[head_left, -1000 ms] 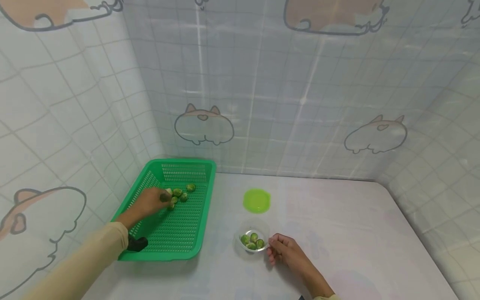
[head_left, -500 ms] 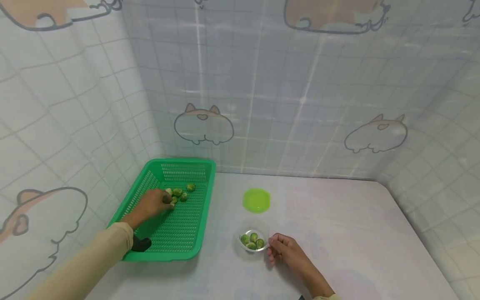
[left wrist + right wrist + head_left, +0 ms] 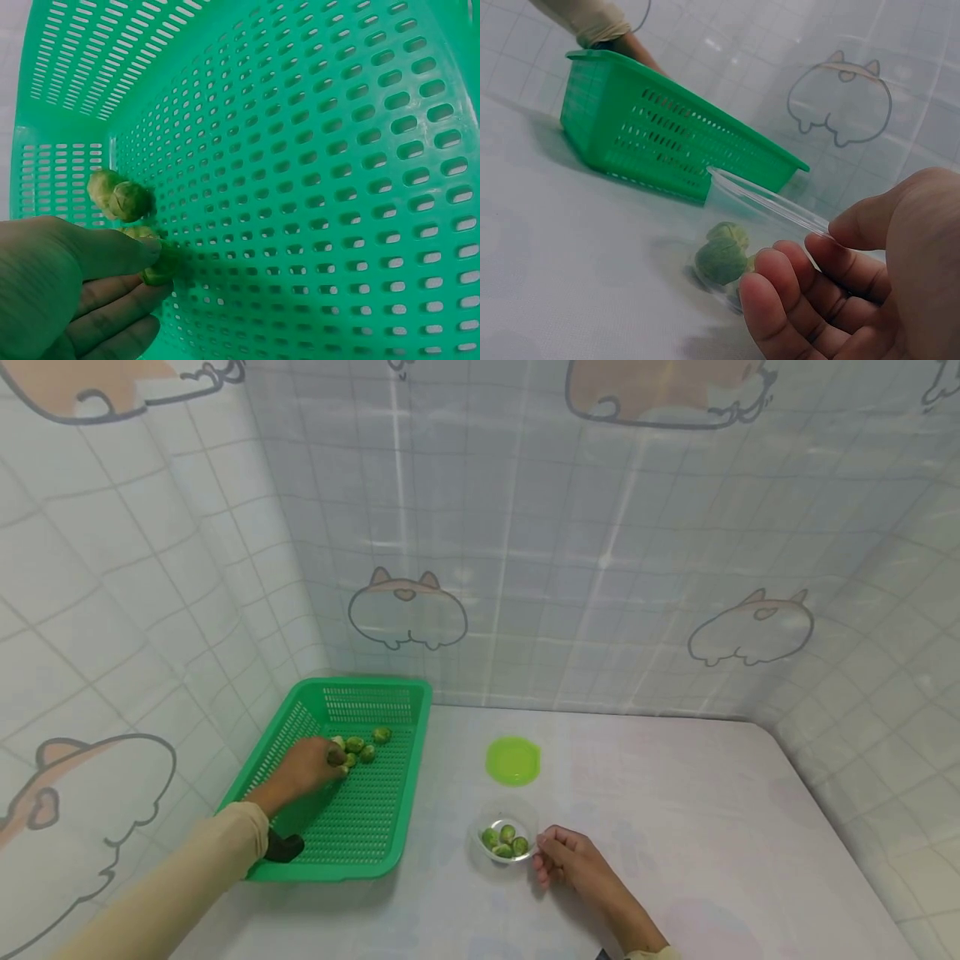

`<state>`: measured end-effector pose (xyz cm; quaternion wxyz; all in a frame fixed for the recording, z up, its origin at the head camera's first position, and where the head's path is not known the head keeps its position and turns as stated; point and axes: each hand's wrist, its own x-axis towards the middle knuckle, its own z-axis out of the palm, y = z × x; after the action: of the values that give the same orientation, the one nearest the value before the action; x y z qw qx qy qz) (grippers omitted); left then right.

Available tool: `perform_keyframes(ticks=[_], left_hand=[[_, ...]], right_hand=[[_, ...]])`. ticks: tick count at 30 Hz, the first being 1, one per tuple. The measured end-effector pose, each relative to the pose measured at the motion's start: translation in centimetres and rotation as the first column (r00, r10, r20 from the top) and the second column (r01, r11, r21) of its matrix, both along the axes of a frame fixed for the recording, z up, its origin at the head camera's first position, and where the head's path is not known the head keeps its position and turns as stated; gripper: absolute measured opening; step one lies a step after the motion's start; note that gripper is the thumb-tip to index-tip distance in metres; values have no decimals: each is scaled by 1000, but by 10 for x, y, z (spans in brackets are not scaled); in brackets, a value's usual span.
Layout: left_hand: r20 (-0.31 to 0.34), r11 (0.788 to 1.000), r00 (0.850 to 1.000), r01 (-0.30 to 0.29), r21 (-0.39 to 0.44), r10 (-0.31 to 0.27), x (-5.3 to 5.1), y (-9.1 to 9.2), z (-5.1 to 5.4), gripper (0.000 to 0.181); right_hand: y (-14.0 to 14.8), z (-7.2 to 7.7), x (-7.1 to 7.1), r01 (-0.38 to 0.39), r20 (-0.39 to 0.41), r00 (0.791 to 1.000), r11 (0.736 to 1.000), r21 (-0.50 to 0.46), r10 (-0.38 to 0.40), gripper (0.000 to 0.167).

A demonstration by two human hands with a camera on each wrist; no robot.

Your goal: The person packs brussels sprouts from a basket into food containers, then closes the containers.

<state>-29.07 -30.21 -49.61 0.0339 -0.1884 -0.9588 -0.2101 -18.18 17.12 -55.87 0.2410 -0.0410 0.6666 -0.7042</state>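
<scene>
My left hand (image 3: pixel 306 766) is down inside the green plastic basket (image 3: pixel 415 777). Its thumb and fingers pinch a Brussels sprout (image 3: pixel 159 268), partly hidden by the thumb in the left wrist view. More Brussels sprouts (image 3: pixel 355 744) lie just beyond the fingertips on the basket floor. On the table, my right hand (image 3: pixel 576 862) pinches the rim of a clear plastic bowl (image 3: pixel 761 199) between thumb and forefinger, the other fingers lying along its side. Several Brussels sprouts (image 3: pixel 507 832) rest in the bottom of this bowl, which stands upright.
A bright green lid (image 3: pixel 513 762) lies flat on the white table (image 3: pixel 660 802) behind the bowl. The basket stands at the left near the side wall covering. Tile-patterned sheets (image 3: pixel 562 610) with cartoon dogs close off the back and sides.
My left hand has shifted only slightly among the sprouts, its wrist a little further right. The right hand and the bowl have stayed in place.
</scene>
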Motion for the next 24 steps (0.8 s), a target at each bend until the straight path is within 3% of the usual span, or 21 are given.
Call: perform_keyframes(ticks=[4,8,15,24], left_hand=[[2,1000,1000,7,10,-7,1,1,5,6],[20,1000,1000,3,8,-3,1,1,10,20],[10,1000,1000,16,-3,-16,3,0,15,16],[21,1000,1000,-22,8,21,9,8,31,15]], right_hand=[[1,0,-1,-5,-11,1000,1000,-1,5,28],[1,-1,-2,-3,-4,1000,1000,2,3,29],[1,-2,-2,-4,6,1000,1000,8,4,28],[0,1,0,-9,-7,1000,1000,-1,9,30]])
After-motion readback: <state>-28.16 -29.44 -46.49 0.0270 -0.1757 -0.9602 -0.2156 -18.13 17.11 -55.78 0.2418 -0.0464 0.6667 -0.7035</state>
